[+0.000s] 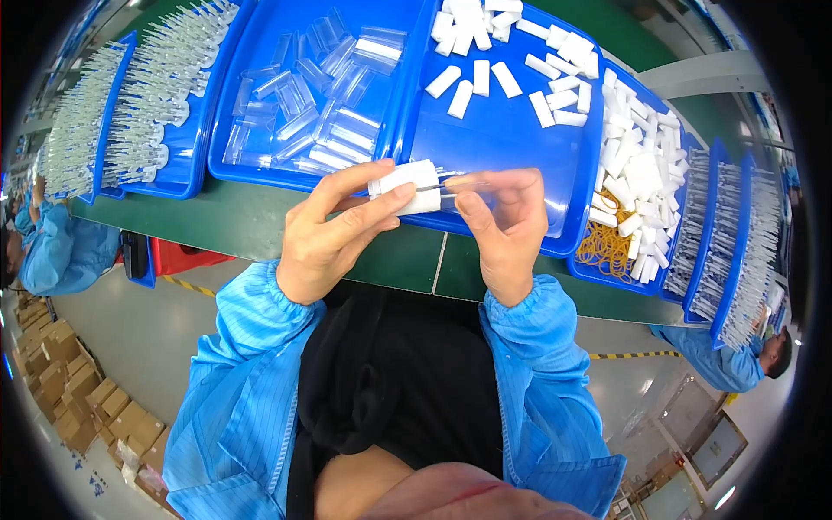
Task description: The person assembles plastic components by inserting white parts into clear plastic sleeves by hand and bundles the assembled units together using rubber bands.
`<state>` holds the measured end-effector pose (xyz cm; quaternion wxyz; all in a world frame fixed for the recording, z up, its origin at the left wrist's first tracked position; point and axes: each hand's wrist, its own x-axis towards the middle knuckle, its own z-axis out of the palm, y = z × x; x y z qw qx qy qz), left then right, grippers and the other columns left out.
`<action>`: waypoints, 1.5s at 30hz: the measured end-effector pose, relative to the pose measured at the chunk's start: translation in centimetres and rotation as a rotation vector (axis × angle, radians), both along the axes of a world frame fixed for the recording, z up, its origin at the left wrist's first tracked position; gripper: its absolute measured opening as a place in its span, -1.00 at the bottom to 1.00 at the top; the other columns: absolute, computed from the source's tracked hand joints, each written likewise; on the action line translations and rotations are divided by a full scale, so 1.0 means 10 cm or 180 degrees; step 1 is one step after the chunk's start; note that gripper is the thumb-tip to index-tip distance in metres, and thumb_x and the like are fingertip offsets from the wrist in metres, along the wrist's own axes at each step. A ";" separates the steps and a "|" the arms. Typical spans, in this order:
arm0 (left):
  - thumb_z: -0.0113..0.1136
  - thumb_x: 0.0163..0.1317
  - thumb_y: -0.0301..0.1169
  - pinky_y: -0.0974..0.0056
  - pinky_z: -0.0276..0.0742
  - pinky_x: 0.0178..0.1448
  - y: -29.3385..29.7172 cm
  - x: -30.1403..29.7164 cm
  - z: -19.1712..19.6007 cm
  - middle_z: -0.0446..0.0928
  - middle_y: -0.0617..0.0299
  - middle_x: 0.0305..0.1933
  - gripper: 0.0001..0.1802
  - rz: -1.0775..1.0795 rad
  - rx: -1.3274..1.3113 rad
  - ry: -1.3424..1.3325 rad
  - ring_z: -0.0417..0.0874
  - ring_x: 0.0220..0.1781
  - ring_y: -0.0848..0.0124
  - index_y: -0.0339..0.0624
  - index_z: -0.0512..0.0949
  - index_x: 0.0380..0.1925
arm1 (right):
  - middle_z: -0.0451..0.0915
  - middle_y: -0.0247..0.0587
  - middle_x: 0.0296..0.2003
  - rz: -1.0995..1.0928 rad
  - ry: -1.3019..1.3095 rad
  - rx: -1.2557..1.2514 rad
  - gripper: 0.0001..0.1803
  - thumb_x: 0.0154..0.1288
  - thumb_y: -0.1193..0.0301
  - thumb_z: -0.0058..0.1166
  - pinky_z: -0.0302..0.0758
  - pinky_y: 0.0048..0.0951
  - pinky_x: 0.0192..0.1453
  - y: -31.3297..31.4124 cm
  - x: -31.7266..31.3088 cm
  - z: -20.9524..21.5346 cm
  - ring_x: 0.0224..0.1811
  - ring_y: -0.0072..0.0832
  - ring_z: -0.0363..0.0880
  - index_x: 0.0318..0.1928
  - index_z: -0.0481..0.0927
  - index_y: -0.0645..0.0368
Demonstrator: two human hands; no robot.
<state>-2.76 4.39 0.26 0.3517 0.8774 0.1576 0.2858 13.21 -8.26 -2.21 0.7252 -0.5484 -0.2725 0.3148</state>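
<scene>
Near the front rim of the blue trays, my left hand (322, 227) is closed around a small bundle of white blocks (414, 185), held sideways between thumb and fingers. Thin rods (448, 189) stick out of the bundle's right end. My right hand (507, 224) pinches at these rods with thumb and forefinger, and a clear piece seems to lie by its fingers. What exactly the right fingertips hold is too small to make out. Just beyond both hands is a blue tray (494, 156) with loose white blocks (468, 82) of the same kind toward its far side.
To the left, another blue tray (227, 95) bears clear plastic sleeves (334, 95). Racks of thin pale sticks (173, 82) stand farther left, with more at far right. A right-hand bin (579, 264) contains white blocks and yellow rubber bands (607, 244). Other people in blue work at both sides.
</scene>
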 end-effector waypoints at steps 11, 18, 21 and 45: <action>0.45 -0.04 -0.62 0.26 0.74 0.03 -0.03 -0.01 -0.02 0.54 0.05 0.11 -0.45 0.0046 0.0002 -0.0084 0.69 0.01 0.22 -0.06 0.65 0.05 | 0.53 -0.06 -0.05 0.0075 -0.0381 -0.0035 -0.65 0.19 0.57 0.34 0.50 -0.43 0.15 0.02 -0.01 0.02 -0.01 -0.43 0.60 -0.09 0.43 0.25; 0.32 0.11 -0.73 0.24 0.71 0.11 -0.01 -0.06 -0.09 0.48 -0.06 0.16 -0.56 0.0066 -0.2333 -0.0717 0.62 0.14 0.20 -0.40 0.56 0.05 | 0.63 -0.18 -0.19 -0.0048 -0.0316 -0.0196 -0.77 0.21 0.56 0.32 0.47 -0.44 0.12 -0.01 0.06 0.10 -0.06 -0.46 0.60 -0.15 0.57 0.24; 0.33 0.09 -0.74 0.23 0.71 0.12 -0.01 -0.09 -0.11 0.49 -0.05 0.14 -0.56 0.0079 -0.2468 -0.0756 0.62 0.13 0.20 -0.39 0.59 0.03 | 0.62 -0.18 -0.17 -0.0108 -0.0335 -0.0322 -0.78 0.20 0.55 0.34 0.47 -0.44 0.11 -0.04 0.02 0.09 -0.07 -0.45 0.60 -0.17 0.59 0.24; 0.35 0.09 -0.70 0.22 0.71 0.11 -0.07 -0.07 -0.16 0.54 -0.03 0.07 -0.53 0.0144 -0.2579 -0.1002 0.67 0.06 0.21 -0.42 0.56 0.06 | 0.55 -0.07 -0.02 0.0453 0.0131 -0.0257 -0.71 0.11 0.54 0.42 0.44 -0.39 0.22 0.05 0.03 0.09 0.05 -0.41 0.57 -0.17 0.59 0.24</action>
